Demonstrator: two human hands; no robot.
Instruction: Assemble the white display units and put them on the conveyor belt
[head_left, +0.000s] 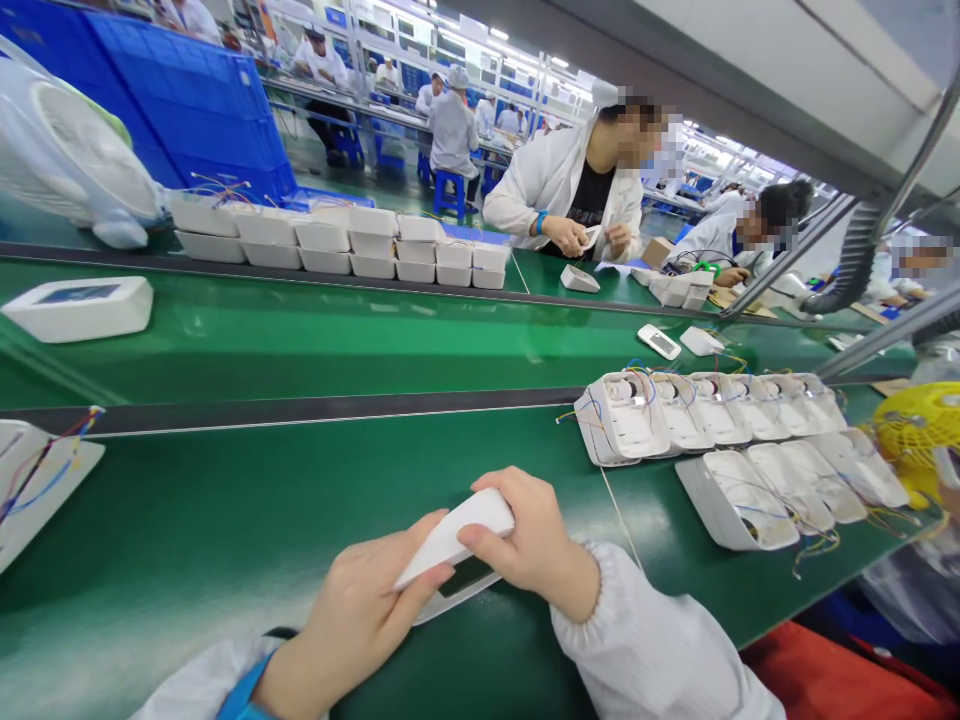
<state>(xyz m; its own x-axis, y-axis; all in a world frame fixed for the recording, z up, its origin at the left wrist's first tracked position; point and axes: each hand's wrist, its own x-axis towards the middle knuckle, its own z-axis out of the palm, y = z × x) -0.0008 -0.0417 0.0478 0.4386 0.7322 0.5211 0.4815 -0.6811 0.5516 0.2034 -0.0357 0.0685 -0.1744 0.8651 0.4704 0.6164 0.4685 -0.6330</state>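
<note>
Both of my hands grip one white plastic housing (455, 538), held tilted just above the green bench. My left hand (367, 590) pinches its lower left end between thumb and fingers. At the upper right end, my right hand (525, 525) wraps round it, thumb on the near side. Beneath the housing, a white frame-like cover (459, 598) with a dark opening shows partly; my hands and the housing hide the rest of it. Whether that cover touches the housing I cannot tell.
Rows of open white housings (637, 415) with wires stand at right, near a yellow fan (915, 430). A wired white part (37, 480) lies at left. Beyond runs a green conveyor (337, 345) carrying a white unit (82, 308). Across it, a co-worker (570, 190) handles a white part.
</note>
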